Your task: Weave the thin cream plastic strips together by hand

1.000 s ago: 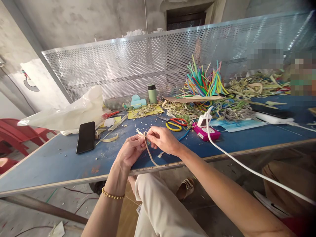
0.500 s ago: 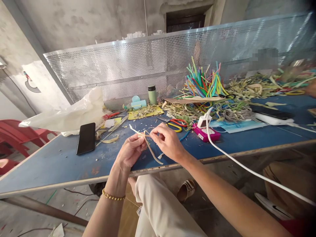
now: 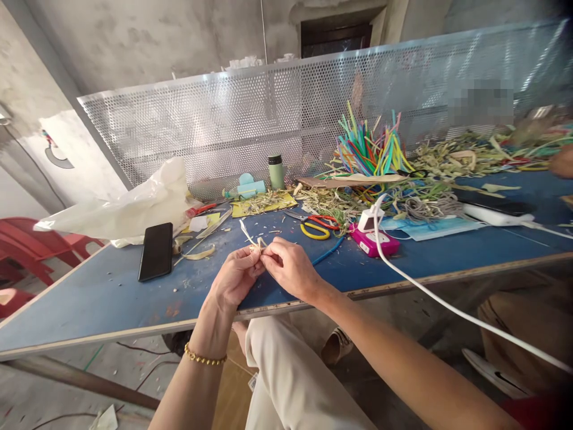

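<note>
Over the front edge of the blue table, my left hand pinches a pale, straw-like strip between thumb and fingers. One end of it sticks up past the fingertips. My right hand is closed against the same strip, its fingertips touching those of the left. A small looped or knotted part shows between the hands, but its details are hidden by the fingers. Beyond my right hand lie scissors with yellow and red handles. A blue cord runs from near the right wrist toward them.
A black phone and a white plastic bag lie left. A magenta box with a white plug and cable stands right. Colourful strips, dried scraps and a green bottle line the back. Another person's hand shows far right.
My right hand has moved left and closed in on my left hand. The long strip end that hung below the fingers is out of sight, and the upper end stands more upright.
</note>
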A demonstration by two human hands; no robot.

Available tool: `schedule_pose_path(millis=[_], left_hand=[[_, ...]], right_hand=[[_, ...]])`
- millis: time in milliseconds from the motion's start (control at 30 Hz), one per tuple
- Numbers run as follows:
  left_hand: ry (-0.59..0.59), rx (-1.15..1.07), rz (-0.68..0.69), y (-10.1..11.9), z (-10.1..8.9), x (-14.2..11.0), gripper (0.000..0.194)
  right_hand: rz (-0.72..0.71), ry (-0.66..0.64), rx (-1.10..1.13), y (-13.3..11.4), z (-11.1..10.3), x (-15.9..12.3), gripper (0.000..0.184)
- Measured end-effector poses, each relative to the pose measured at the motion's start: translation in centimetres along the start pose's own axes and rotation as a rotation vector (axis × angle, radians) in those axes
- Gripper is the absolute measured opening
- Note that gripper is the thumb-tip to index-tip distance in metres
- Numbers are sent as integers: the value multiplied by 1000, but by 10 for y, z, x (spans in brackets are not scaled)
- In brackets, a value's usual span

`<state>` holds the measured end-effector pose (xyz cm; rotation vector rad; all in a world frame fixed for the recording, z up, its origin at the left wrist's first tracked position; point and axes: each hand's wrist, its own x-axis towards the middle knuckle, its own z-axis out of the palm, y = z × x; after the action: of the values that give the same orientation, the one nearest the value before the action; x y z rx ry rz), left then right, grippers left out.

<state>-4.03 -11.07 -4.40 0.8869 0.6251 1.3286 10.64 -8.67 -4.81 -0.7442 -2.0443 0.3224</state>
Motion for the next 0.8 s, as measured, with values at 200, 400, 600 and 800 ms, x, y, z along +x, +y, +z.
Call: schedule_pose_path(millis=[200, 400, 600, 800], left_hand=[[-8, 0, 27, -1, -3, 2, 27], [-35, 61, 19, 0, 1, 0, 25], [41, 97, -24, 0, -1, 2, 20], [99, 130, -10, -2, -3, 5, 22]], right_hand=[[-24, -21, 36, 1, -11, 2, 26], [-35, 48, 39, 8, -42, 22, 19], [-12, -345, 222, 20, -41, 43, 20], [174, -364, 455, 34, -43, 47, 23]])
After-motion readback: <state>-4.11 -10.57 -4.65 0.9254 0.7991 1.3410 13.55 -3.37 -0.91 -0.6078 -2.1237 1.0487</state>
